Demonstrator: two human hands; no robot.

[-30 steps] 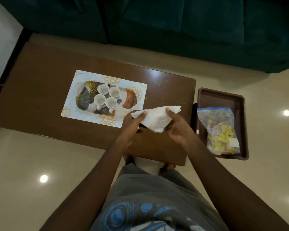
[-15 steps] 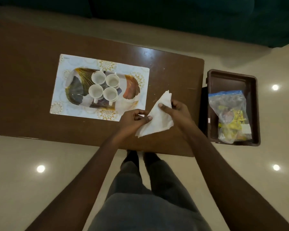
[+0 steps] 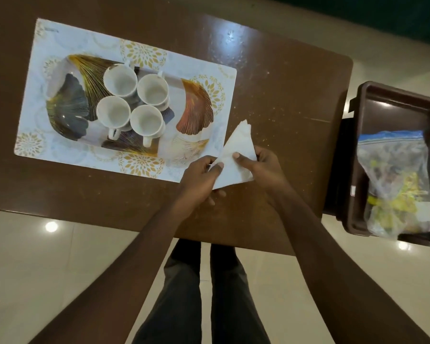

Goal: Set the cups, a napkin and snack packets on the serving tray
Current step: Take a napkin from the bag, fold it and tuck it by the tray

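A serving tray point(image 3: 67, 100) with gold and dark leaf patterns lies on a white placemat point(image 3: 60, 40) on the brown table point(image 3: 283, 95). Several white cups point(image 3: 121, 79) stand together in the tray's middle. Both hands hold a white napkin point(image 3: 238, 155) folded into a triangle, just off the tray's right front corner. My left hand point(image 3: 201, 180) pinches its lower left edge. My right hand point(image 3: 263, 170) grips its right side, thumb on top. A clear zip bag of snack packets point(image 3: 397, 184) lies in a brown bin to the right.
The brown bin point(image 3: 392, 100) sits on a low stand beside the table's right end. A dark green sofa point(image 3: 382, 11) runs along the far side. My legs stand at the table's near edge on a glossy tiled floor point(image 3: 35, 256).
The napkin has gone from a loose wide fold to a tighter upright triangle between my hands. The view has moved in closer over the table.
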